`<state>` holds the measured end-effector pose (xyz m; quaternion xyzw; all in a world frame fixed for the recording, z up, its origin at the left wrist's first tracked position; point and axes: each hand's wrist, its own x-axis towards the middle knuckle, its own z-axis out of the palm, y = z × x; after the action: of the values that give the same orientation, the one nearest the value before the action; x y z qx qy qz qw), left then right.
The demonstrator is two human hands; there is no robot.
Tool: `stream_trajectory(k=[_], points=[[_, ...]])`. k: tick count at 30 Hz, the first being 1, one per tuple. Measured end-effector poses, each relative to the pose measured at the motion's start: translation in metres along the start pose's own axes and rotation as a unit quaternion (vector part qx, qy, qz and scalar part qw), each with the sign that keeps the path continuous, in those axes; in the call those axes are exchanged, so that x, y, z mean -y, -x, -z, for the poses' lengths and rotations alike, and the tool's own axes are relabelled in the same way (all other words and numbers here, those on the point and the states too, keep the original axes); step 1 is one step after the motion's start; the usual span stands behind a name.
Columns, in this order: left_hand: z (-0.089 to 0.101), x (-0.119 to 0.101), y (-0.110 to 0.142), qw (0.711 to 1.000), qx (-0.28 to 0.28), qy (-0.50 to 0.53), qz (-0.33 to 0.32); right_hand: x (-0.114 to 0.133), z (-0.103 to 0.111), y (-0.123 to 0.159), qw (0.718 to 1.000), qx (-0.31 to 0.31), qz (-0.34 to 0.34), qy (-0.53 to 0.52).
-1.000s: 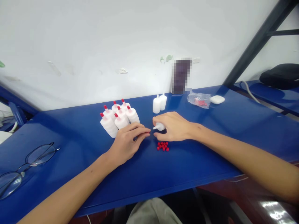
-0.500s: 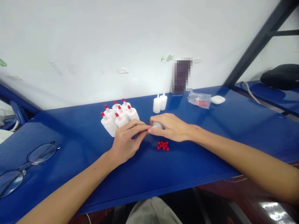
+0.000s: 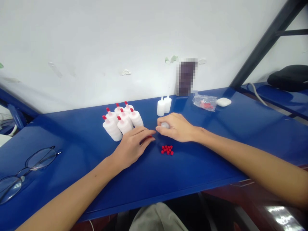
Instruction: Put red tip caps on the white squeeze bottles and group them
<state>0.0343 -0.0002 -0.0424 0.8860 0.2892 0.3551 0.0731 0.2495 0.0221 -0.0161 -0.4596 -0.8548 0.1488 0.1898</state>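
My right hand (image 3: pixel 176 127) is wrapped round a small white squeeze bottle (image 3: pixel 165 125), and most of it is hidden by the fingers. Just to the left, my left hand (image 3: pixel 135 143) has a bit of a red cap (image 3: pixel 150 137) showing between thumb and fingers. A gap separates the two hands. Several loose red caps (image 3: pixel 167 149) lie in a cluster on the blue table, below my right hand. Behind my left hand stand several white bottles (image 3: pixel 125 126) with red-capped nozzles. Two uncapped white bottles (image 3: pixel 161 108) stand upright farther back, near the wall.
Eyeglasses (image 3: pixel 41 159) lie at the table's left. Toward the back right are a clear plastic bag (image 3: pixel 204 103) with red pieces inside and a white rounded object (image 3: pixel 223 102). A blurred dark upright object (image 3: pixel 186 78) leans by the wall. The blue table's (image 3: pixel 144 195) front edge is near my lap.
My hands have come apart. The right one moved slightly up and right with the bottle; the left fingers have parted from it, showing red between them.
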Motion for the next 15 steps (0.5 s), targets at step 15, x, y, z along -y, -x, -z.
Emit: stream_trajectory(k=[15], points=[[0.0028, 0.0012, -0.0009, 0.994, 0.113, -0.010, -0.009, -0.0062, -0.0022, 0.0026, 0.999, -0.037, 0.024, 0.010]])
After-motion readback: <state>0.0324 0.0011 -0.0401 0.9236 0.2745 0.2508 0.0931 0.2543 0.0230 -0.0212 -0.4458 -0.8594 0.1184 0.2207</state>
